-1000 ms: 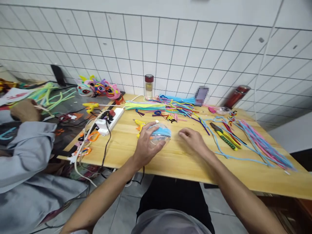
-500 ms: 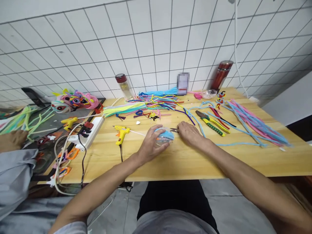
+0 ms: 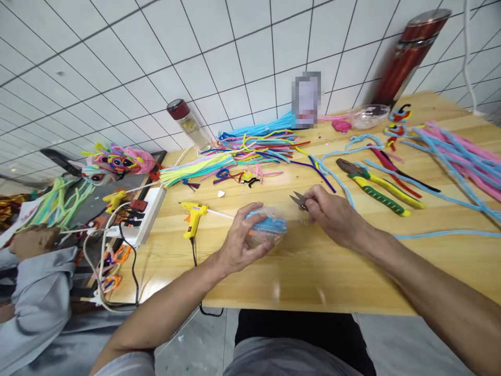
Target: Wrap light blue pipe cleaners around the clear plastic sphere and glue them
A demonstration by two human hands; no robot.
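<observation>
Left grip point(image 3: 241, 239) curls around a clear rounded shell point(image 3: 274, 236), near my view's centre towards five o'clock; right grip point(image 3: 332, 213) pinches small scissors point(image 3: 299, 201) at the shell's two o'clock. I see a glossy pale wooden bench point(image 3: 309, 284), white tiled wall point(image 3: 250, 68) at twelve, grey floor point(image 3: 207, 344) at six. Slightly blurred, the shell shows blue across its upper part.

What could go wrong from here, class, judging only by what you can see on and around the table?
1. The scissors in the right grip have pointed blades spread apart near the left grip; a slip might nick it.

2. The yellow glue gun's black cord runs past the left forearm and over the front edge of the table; a snag could drag the gun.
</observation>
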